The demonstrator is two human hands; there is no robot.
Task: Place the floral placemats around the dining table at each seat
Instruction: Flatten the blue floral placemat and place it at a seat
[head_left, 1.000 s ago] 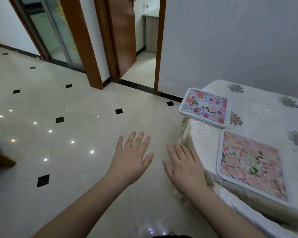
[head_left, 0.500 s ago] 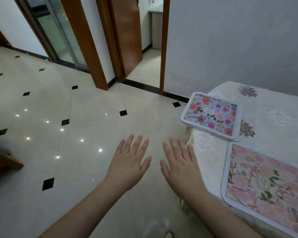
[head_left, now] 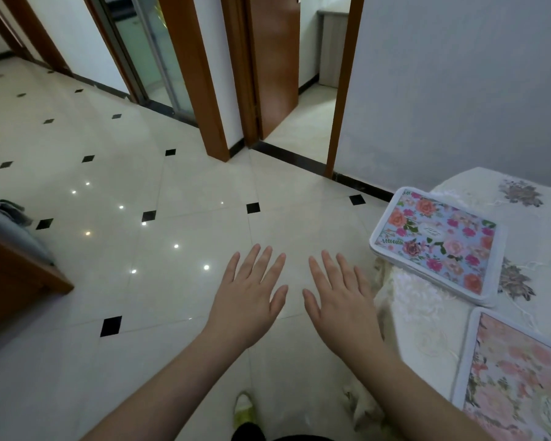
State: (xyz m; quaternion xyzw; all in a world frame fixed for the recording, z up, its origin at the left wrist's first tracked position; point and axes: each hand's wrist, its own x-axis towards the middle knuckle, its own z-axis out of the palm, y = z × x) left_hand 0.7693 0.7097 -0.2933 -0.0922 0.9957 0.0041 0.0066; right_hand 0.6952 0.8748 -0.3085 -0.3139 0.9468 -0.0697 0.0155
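- Cream tiled floor (head_left: 178, 192) with small black diamond insets fills the left and centre of the view; bright light spots reflect on its glossy surface.
- Pale wall (head_left: 458, 84) stands at the far right, above a dark skirting strip.
- Brown wooden door (head_left: 275, 62) stands ajar at the far centre, between brown frames.
- Dining table (head_left: 427, 329), covered with a cream embroidered cloth, occupies the right side; its cloth hangs down at the near left edge.
- Pink floral placemat (head_left: 519, 377) lies flat on the table at the near right, partly cut off by the frame edge.
- Blue floral placemat (head_left: 436, 245) lies flat on the table just beyond the pink one, near the table's left edge; the two mats are close but apart.
- Left hand (head_left: 248, 300) hovers palm down over the floor, fingers straight and spread, holding nothing.
- Right hand (head_left: 341, 300) hovers beside it, likewise flat and spread wide, just left of the table edge, touching neither mat.
- Yellow-green shoe (head_left: 244, 409) shows on the floor at the near centre.
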